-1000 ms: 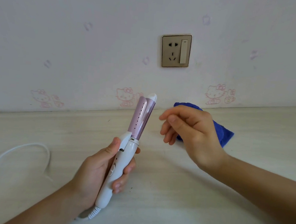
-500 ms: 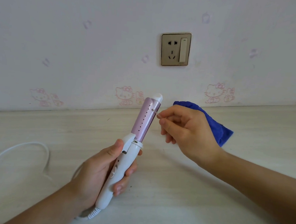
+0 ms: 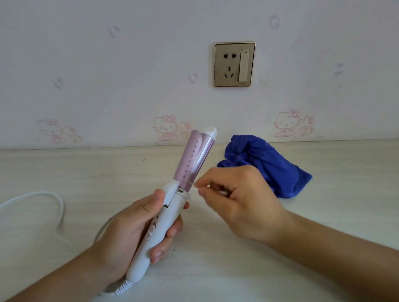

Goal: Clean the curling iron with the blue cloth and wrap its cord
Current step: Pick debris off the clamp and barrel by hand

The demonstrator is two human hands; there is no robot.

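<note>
My left hand grips the white handle of the curling iron, holding it tilted up and to the right, with the thumb near the clamp lever. The pink barrel and clamp point toward the wall. My right hand hovers just right of the barrel's base with its fingers curled. The index fingertip touches the barrel's lower edge and the thumb sits close under it, with nothing visible between them. The crumpled blue cloth lies on the table behind my right hand. The white cord loops loosely over the table at the left.
The pale wood-grain table runs back to a wall with cartoon stickers. A gold wall socket with a switch sits above the iron's tip.
My right hand has slid down from the upper part of the barrel to its base, uncovering more of the blue cloth. My left hand keeps the iron nearly still.
</note>
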